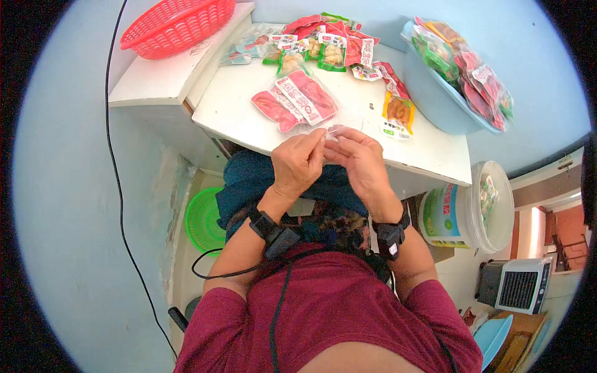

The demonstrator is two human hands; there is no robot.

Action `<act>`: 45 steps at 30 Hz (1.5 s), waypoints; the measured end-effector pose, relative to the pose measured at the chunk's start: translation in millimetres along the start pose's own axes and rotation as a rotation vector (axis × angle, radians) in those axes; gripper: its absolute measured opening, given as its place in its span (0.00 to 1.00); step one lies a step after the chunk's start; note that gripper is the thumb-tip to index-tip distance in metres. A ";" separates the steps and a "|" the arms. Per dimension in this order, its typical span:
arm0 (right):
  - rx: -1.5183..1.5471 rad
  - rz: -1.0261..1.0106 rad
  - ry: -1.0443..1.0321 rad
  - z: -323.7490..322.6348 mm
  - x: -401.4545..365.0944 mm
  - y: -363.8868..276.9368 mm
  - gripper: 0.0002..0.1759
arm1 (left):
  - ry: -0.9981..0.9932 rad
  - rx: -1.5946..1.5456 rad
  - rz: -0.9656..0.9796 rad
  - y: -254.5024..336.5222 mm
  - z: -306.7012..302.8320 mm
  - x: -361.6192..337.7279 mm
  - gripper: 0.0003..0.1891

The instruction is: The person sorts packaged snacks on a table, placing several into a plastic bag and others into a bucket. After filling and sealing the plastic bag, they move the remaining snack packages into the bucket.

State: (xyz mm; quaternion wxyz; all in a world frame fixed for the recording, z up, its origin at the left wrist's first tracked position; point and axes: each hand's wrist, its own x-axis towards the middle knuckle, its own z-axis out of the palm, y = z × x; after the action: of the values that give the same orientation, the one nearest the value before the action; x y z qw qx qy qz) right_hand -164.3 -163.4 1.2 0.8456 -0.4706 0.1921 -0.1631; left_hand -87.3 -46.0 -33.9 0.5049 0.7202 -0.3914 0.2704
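Observation:
My left hand (297, 163) and my right hand (359, 160) meet at the near edge of a white table (236, 109). Together they pinch the top of a clear plastic bag (334, 131) between fingertips. Just beyond the hands lies a filled clear bag of red snack packets (297, 99). Further back, several loose snack packets (323, 43) in red and green are spread over the table. An orange and green packet (398, 113) lies to the right of the hands. Both wrists wear black bands.
A red basket (177, 25) sits on a ledge at the back left. A blue basin (444, 93) holding several packets stands at the right. Below are a green basket (202, 221), a white bucket (472, 211) and a small fan heater (519, 283).

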 end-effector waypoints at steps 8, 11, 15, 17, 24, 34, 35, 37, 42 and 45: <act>-0.778 -0.653 0.244 -69.9 30.6 -44.3 0.12 | 0.011 0.049 0.065 -12.8 12.0 -3.7 0.04; -1.260 -0.861 0.294 -87.9 56.7 -62.6 0.13 | 0.006 0.081 0.083 -15.7 12.8 -5.0 0.04; -1.547 -0.791 0.291 -88.2 84.3 -75.7 0.15 | 0.006 0.091 0.090 -17.1 13.1 -6.2 0.03; -1.658 -0.710 0.316 -91.5 100.2 -76.0 0.15 | 0.012 0.093 0.089 -16.6 13.0 -5.5 0.03; -1.937 -0.624 0.372 -103.4 139.7 -67.8 0.20 | 0.018 0.081 0.091 -15.4 12.9 -4.2 0.03; -1.841 -0.768 0.061 -93.1 148.8 -63.9 0.13 | 0.010 0.112 0.100 -14.8 13.3 -4.1 0.03; -1.793 -0.791 0.036 -91.3 147.6 -64.5 0.13 | 0.013 0.110 0.103 -15.1 13.3 -4.2 0.03; -1.776 -0.739 -0.022 -84.2 145.3 -67.2 0.11 | 0.016 0.106 0.110 -15.1 13.7 -3.9 0.03; -1.792 -0.764 -0.197 -77.9 146.8 -61.6 0.09 | 0.015 0.116 0.106 -15.6 14.7 -4.4 0.03; -1.839 -0.769 -0.267 -64.6 130.4 -59.4 0.07 | 0.004 0.105 0.095 -14.8 14.1 -4.8 0.03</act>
State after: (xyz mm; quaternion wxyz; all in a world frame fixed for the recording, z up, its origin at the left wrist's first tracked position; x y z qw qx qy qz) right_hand -87.1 -300.2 -1.4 0.0585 -0.9853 -0.0181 -0.1595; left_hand -77.7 -55.1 -50.2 0.4536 0.7258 -0.4096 0.3157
